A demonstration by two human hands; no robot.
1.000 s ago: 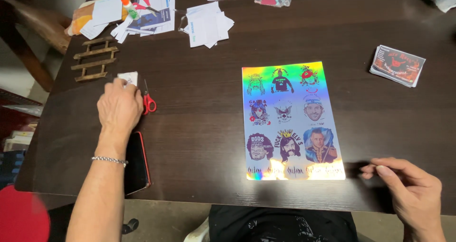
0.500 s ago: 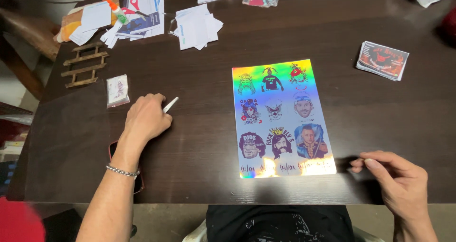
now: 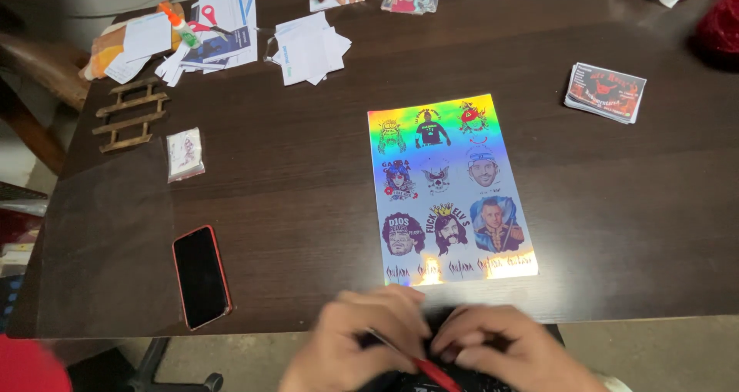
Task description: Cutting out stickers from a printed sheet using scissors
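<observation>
Red-handled scissors (image 3: 431,370) sit gripped between left hand (image 3: 362,342) and right hand (image 3: 500,350) at the surface (image 3: 292,192) edge, just below the holographic sticker sheet (image 3: 450,188), close for cutting.

A thin red-handled tool (image 3: 431,370), blurred, is lying tilted between both hands at the counter's near edge, just below the shiny rainbow sticker sheet (image 3: 450,188) lying flat.

Both blurred hands (image 3: 431,346) hide most of the red-handled tool (image 3: 435,373).
</observation>
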